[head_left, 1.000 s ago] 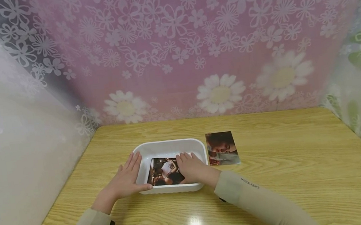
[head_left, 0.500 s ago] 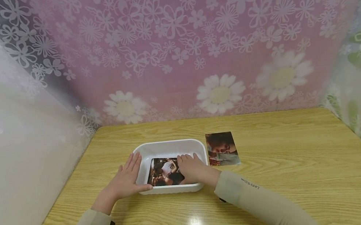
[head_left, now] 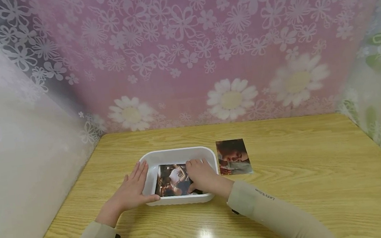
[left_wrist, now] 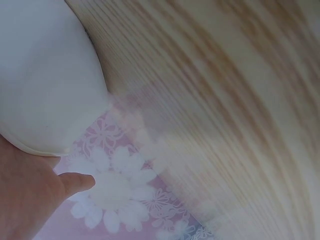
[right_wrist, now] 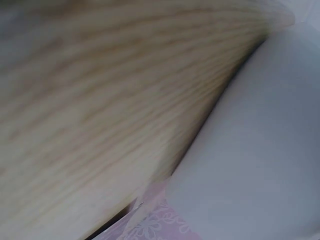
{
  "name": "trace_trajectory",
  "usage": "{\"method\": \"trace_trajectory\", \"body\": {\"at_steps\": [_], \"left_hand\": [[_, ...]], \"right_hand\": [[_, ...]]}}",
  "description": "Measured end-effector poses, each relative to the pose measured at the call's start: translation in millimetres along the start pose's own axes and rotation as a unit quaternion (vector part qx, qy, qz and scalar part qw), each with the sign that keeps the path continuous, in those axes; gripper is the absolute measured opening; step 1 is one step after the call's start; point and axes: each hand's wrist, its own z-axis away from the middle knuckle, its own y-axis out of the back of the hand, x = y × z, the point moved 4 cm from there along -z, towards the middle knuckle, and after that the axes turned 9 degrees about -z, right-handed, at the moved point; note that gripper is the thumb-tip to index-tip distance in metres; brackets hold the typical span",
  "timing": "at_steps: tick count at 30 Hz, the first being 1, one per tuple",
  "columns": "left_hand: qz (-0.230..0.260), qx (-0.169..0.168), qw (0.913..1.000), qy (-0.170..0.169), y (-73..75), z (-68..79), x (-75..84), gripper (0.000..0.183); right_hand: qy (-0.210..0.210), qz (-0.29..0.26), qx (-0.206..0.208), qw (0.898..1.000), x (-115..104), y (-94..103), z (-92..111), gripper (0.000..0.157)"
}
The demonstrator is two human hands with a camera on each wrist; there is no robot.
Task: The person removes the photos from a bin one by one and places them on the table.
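Observation:
A white plastic tub (head_left: pixel 185 200) stands on the table, its outer wall filling part of both wrist views. Inside lies a glossy photo print (head_left: pixel 172 181) showing people in dark and light clothes. My left hand (head_left: pixel 130 191) rests on the tub's left end, fingers straight over the rim and thumb along the front edge. My right hand (head_left: pixel 203 177) reaches into the tub and pinches the photo's right side, thumb bent over its face. A dark edge shows under the photo near that thumb. My right fingertips are partly hidden.
A second photo print (head_left: pixel 233 157) with two faces lies flat just right of the tub. The wood-grain table (head_left: pixel 304 169) meets a pink flowered backdrop (head_left: pixel 178 66) at the back, with pale curtains (head_left: pixel 22 144) at the sides.
The right thumb and fingers have drawn in around the photo's right edge, and the photo has shifted slightly up and away from the front. The left hand and tub have stayed in place.

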Motion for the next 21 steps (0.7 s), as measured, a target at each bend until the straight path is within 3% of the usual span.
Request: {"method": "trace_trajectory", "body": {"at_steps": [10,15,21], "left_hand": [[-0.004,0.001,1.0000,-0.001,1.4,0.9,0.8,0.101],[-0.003,0.002,1.0000,-0.003,1.8,1.1,2.3,0.101],[-0.004,0.000,1.0000,-0.001,2.5,0.8,3.3,0.101]], "right_hand": [[0.054,-0.014,0.108,0.993,-0.3,12.6,-1.2,0.039],[0.071,-0.049,0.144,0.986,2.2,18.1,1.0,0.018],[0.052,-0.085,0.127,0.987,6.5,22.2,2.3,0.026]]}}
